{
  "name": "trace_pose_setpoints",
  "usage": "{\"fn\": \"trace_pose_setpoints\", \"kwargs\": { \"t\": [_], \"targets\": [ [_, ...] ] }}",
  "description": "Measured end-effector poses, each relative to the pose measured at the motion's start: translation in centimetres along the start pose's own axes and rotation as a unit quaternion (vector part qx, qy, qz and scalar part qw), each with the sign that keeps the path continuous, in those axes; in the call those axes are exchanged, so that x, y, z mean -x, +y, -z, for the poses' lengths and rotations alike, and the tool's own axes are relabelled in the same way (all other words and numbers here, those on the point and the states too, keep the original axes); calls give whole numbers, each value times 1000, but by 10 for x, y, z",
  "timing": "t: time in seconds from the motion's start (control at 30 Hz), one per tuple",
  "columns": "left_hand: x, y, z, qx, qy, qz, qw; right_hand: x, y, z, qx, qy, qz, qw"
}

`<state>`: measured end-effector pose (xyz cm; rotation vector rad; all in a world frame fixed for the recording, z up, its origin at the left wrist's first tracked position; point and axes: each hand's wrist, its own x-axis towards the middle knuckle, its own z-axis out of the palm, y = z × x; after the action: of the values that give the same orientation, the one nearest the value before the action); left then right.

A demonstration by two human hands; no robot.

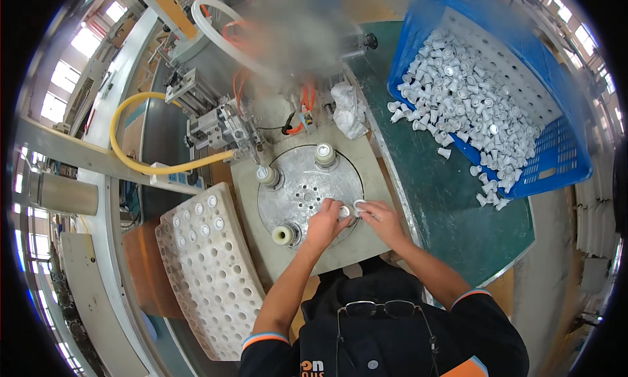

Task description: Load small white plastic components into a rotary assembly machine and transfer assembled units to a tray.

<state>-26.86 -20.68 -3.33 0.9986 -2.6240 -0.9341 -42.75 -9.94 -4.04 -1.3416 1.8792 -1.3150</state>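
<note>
A round metal turntable (pixel 294 192) lies in front of me and carries several cream-coloured holders (pixel 282 235). At its right side my left hand (pixel 322 225) is closed, thumb and fingers around a round, white-topped piece (pixel 344 212). Whether this piece is loose or sits in a holder is hidden by the fingers. Just beside it, my right hand (pixel 383 221) pinches a small white flared plastic part (pixel 359 207) between thumb and fingertips. White round tops show in the two far holders (pixel 324 154), while the near-left one has an open hole.
A blue crate (pixel 562 158) tips out a heap of white flared parts (pixel 468 95) onto the green table (pixel 451 213). Left of the turntable lies a pale tray with holes (pixel 219 292), some filled. A metal machine head (pixel 219 131), yellow hose (pixel 118 135) and crumpled white bag (pixel 348 112) stand behind.
</note>
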Motion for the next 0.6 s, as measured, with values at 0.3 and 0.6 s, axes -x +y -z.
{"fn": "trace_pose_setpoints", "kwargs": {
  "t": [0.3, 0.6],
  "targets": [
    [40, -21, 48, 25, 102, 117, 988, 29, 13, -33, 151, -74, 126, 978],
    [4, 6, 4, 27, 40, 104, 993, 18, 4, -2, -494, 64, -308, 811]
  ]
}}
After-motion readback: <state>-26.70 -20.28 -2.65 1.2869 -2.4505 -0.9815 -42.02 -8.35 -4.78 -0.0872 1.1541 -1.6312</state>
